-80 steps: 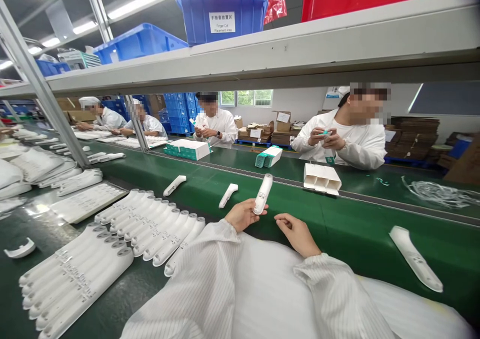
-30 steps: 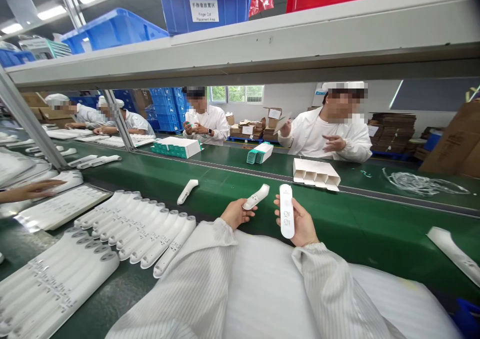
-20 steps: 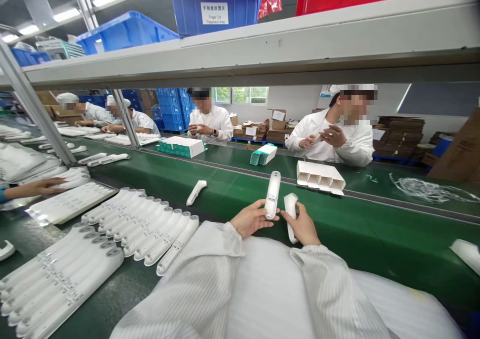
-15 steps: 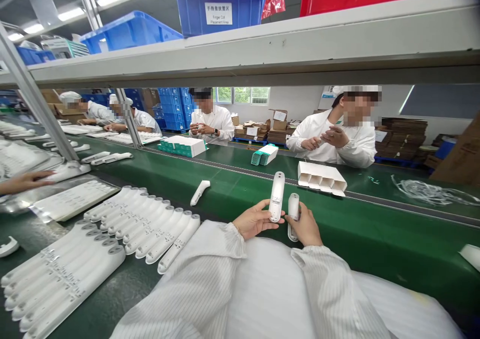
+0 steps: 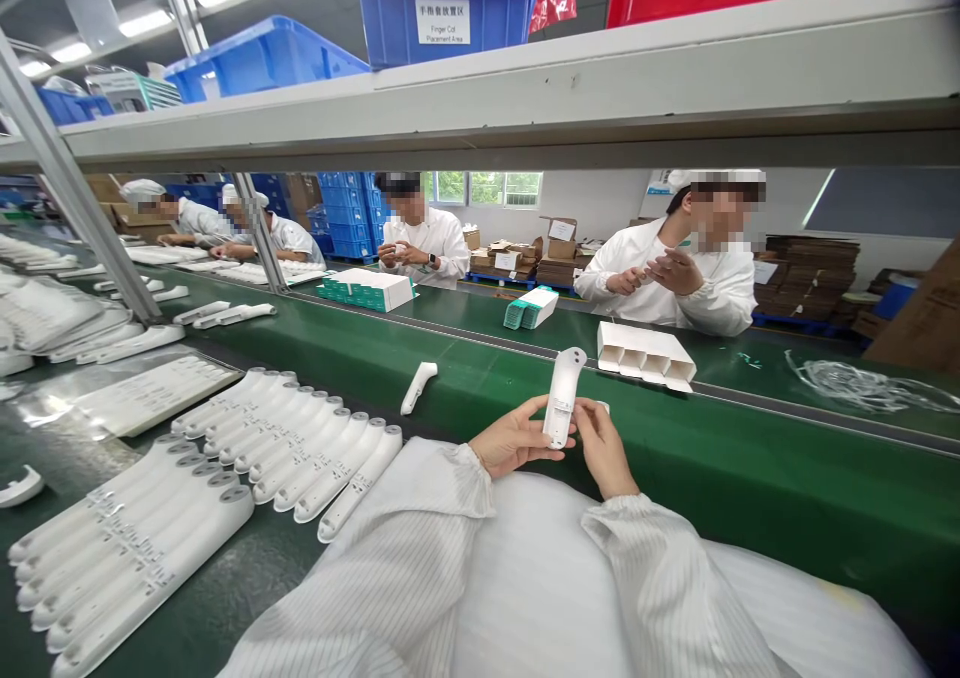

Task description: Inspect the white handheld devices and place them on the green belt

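Observation:
Upright in my left hand (image 5: pixel 516 440) is a white plastic handheld device casing (image 5: pixel 561 398), shaped like a forehead thermometer. Its angled head with two dark holes points up, and a recess shows lower on its face. My left fingers and thumb are closed around its lower part. Close against its right side is my right hand (image 5: pixel 606 450), fingers bent, fingertips at the casing's edge. A small white end of a second casing (image 5: pixel 604 407) peeks out behind the right fingers; the rest of it is hidden.
Rows of similar white casings (image 5: pixel 307 448) lie at left on the bench. A single casing (image 5: pixel 418 388) rests on the green conveyor belt (image 5: pixel 480 358). Beyond stand a white divided carton (image 5: pixel 646 354) and small boxes (image 5: pixel 531 308). A shelf (image 5: pixel 480 108) spans overhead; co-workers sit opposite.
The casing in my left hand has turned so its head now angles right. My right hand has moved left against it, and its second casing has gone mostly out of sight. A hand at far left has left view.

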`<state>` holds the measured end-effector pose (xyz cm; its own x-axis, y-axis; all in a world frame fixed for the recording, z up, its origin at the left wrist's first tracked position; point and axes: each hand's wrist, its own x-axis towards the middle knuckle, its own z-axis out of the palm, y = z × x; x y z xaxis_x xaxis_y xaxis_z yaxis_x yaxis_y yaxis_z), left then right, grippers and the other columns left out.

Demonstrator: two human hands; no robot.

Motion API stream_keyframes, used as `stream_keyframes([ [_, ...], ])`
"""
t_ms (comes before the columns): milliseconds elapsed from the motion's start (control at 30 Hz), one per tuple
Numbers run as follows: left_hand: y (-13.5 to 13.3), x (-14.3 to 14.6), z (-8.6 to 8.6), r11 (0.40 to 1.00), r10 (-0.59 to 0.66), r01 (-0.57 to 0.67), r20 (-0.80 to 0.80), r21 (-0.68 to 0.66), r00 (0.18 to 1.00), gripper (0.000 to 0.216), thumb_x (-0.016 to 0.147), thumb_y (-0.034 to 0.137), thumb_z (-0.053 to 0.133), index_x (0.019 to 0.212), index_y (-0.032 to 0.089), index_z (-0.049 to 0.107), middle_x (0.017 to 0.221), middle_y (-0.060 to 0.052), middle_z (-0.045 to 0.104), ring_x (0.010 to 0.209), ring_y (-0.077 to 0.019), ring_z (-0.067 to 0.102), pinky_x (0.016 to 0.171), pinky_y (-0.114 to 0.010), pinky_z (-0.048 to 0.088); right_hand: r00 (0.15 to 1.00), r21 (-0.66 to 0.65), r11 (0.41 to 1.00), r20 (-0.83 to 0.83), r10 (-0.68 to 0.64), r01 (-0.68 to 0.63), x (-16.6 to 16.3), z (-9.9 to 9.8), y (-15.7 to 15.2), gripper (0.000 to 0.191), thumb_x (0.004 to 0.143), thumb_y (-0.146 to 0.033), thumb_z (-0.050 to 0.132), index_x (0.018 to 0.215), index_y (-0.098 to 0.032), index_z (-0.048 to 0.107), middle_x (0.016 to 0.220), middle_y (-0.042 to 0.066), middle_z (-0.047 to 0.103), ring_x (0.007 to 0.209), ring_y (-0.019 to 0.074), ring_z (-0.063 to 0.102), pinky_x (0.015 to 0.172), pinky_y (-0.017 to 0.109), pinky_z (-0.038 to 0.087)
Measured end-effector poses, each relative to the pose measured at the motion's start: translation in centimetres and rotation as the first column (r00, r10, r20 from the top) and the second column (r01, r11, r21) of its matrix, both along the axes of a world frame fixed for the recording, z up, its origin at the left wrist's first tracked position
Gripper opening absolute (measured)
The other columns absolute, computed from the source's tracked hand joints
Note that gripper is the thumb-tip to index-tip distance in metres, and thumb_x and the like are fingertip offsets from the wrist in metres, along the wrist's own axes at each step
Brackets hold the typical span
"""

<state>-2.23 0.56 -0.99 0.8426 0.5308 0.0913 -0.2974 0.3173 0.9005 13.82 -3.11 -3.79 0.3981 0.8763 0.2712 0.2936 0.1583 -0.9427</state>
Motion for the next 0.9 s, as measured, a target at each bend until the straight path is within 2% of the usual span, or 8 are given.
stream_keyframes([
  [133, 0.1, 0.6, -0.4, 0.984, 0.088, -0.077, -0.062, 0.159, 0.994, 0.073, 0.062, 0.018, 0.074, 0.127, 0.024, 0.040, 0.101, -0.008, 0.058, 0.094, -0.0202, 0.058, 0.080, -0.035, 0.046, 0.865, 0.053, 0.995, -0.491, 0.102, -0.088, -1.6, 0.8, -0.3, 0.038, 0.076, -0.058, 0.047, 0.091, -0.025, 0.056, 0.086, 0.000, 0.061, 0.079, 0.0177, 0.058, 0.063, 0.028, 0.046],
  [300, 0.2, 1.5, -1.5, 0.872, 0.301, -0.204, -0.157, 0.445, 0.941, 0.089, 0.054, 0.023, 0.079, 0.131, 0.027, 0.034, 0.090, -0.001, 0.050, 0.070, -0.0089, 0.053, 0.062, -0.024, 0.045, 0.636, 0.085, 0.979, -0.749, 0.185, -0.185, -1.8, 1.7, -0.7, 0.027, 0.070, -0.047, 0.063, 0.084, -0.024, 0.062, 0.076, -0.002, 0.063, 0.075, 0.0166, 0.059, 0.062, 0.027, 0.048],
  [467, 0.8, 1.5, -1.4, 0.810, 0.449, -0.294, -0.215, 0.507, 0.867, 0.051, 0.074, 0.042, 0.058, 0.118, 0.019, 0.046, 0.081, -0.001, 0.051, 0.062, -0.0085, 0.050, 0.051, -0.020, 0.041, 0.429, 0.091, 0.945, -0.874, 0.228, -0.315, -1.2, 2.6, -1.3, 0.021, 0.076, -0.039, 0.057, 0.088, -0.024, 0.066, 0.080, -0.001, 0.067, 0.069, 0.0142, 0.061, 0.059, 0.026, 0.048],
  [567, 2.1, 0.2, -0.8, 0.610, 0.698, -0.449, -0.175, 0.653, 0.694, 0.037, 0.080, 0.037, 0.050, 0.111, 0.017, 0.052, 0.078, -0.002, 0.053, 0.066, -0.0107, 0.051, 0.061, -0.025, 0.044, 0.372, 0.119, 0.935, -0.895, 0.247, -0.335, -1.0, 2.9, -1.7, 0.022, 0.078, -0.035, 0.055, 0.094, -0.025, 0.067, 0.078, -0.003, 0.068, 0.064, 0.0123, 0.060, 0.054, 0.024, 0.047],
  [667, 3.7, -2.0, -0.3, 0.252, 0.935, -0.453, -0.094, 0.855, 0.343, 0.033, 0.079, 0.024, 0.049, 0.112, 0.017, 0.052, 0.090, -0.006, 0.056, 0.082, -0.0156, 0.052, 0.080, -0.031, 0.042, 0.342, 0.159, 0.917, -0.894, 0.291, -0.365, -0.9, 3.0, -1.8, 0.025, 0.078, -0.034, 0.055, 0.099, -0.024, 0.065, 0.080, -0.002, 0.068, 0.063, 0.0118, 0.060, 0.052, 0.024, 0.047],
  [733, 4.5, -3.7, -0.1, 0.100, 0.993, -0.357, -0.073, 0.929, 0.089, 0.041, 0.078, 0.020, 0.049, 0.118, 0.015, 0.048, 0.105, -0.011, 0.053, 0.099, -0.0220, 0.048, 0.087, -0.036, 0.039, 0.338, 0.167, 0.912, -0.891, 0.302, -0.374, -0.8, 2.9, -1.8, 0.027, 0.078, -0.034, 0.055, 0.101, -0.024, 0.064, 0.081, -0.002, 0.068, 0.064, 0.0122, 0.060, 0.053, 0.025, 0.048],
  [800, 5.1, -5.1, -0.2, 0.118, 0.983, -0.300, -0.154, 0.947, -0.100, 0.049, 0.076, 0.021, 0.052, 0.123, 0.013, 0.043, 0.119, -0.016, 0.046, 0.114, -0.0287, 0.040, 0.090, -0.041, 0.036, 0.340, 0.171, 0.911, -0.889, 0.307, -0.376, -0.8, 2.8, -1.8, 0.028, 0.078, -0.034, 0.056, 0.102, -0.023, 0.064, 0.082, -0.001, 0.068, 0.065, 0.0125, 0.061, 0.053, 0.025, 0.048],
  [900, 5.7, -6.4, -0.5, 0.386, 0.891, -0.320, -0.440, 0.865, -0.114, 0.045, 0.073, 0.020, 0.054, 0.116, 0.013, 0.049, 0.122, -0.019, 0.045, 0.117, -0.0339, 0.038, 0.089, -0.044, 0.035, 0.349, 0.171, 0.910, -0.884, 0.311, -0.378, -0.7, 2.8, -1.8, 0.029, 0.076, -0.035, 0.057, 0.101, -0.023, 0.063, 0.083, -0.001, 0.068, 0.065, 0.0125, 0.060, 0.053, 0.024, 0.048],
])
